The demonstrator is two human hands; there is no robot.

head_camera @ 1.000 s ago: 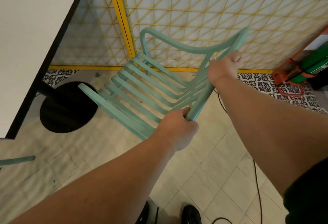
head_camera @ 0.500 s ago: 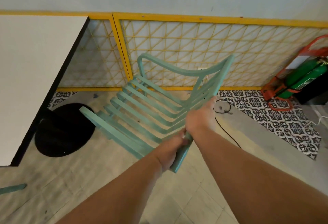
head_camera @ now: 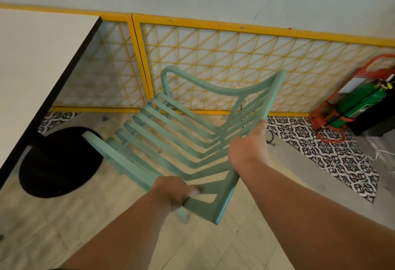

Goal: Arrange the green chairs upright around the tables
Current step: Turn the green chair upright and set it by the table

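Since a second ago, your right hand (head_camera: 248, 150) has slid down the side rail, nearer to your left hand (head_camera: 171, 192). In the head view, the green chair (head_camera: 181, 141) is held tilted over the tile floor (head_camera: 213, 248), just beside the white table (head_camera: 32, 66). Left fingers curl round the lower frame bar, and the right hand grips the rail. The curved, slatted plastic looks light, stiff and smooth, so take the thick frame, not the thin slats.

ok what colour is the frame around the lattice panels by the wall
Yellow: the frame is bright yellow, plainest in the head view.
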